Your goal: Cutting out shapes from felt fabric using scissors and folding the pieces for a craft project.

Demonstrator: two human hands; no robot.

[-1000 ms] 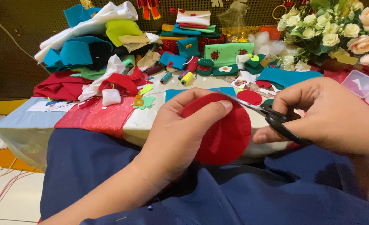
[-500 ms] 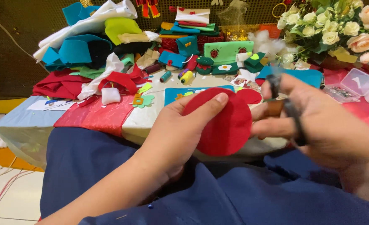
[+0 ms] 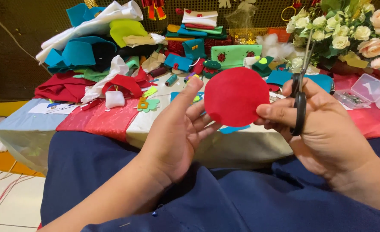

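Note:
A round red felt circle point(image 3: 236, 96) is held up in front of me, above my lap. My right hand point(image 3: 323, 129) pinches its right edge between thumb and finger. The same hand holds black-handled scissors point(image 3: 300, 92), blades shut and pointing up. My left hand point(image 3: 177, 129) is palm up to the left of the circle with its fingers spread. Its fingertips just reach the circle's left edge without gripping it.
A low table point(image 3: 35, 133) in front of my knees is heaped with felt pieces in teal, red, green and white point(image 3: 95, 51), plus thread spools point(image 3: 171, 80). A bouquet of pale artificial roses point(image 3: 353, 30) and a clear plastic box point(image 3: 366, 88) stand at the right.
The scissors have stopped cutting and swung upright. The circle has passed from my left hand's grip to my right thumb and finger, and my left hand has opened.

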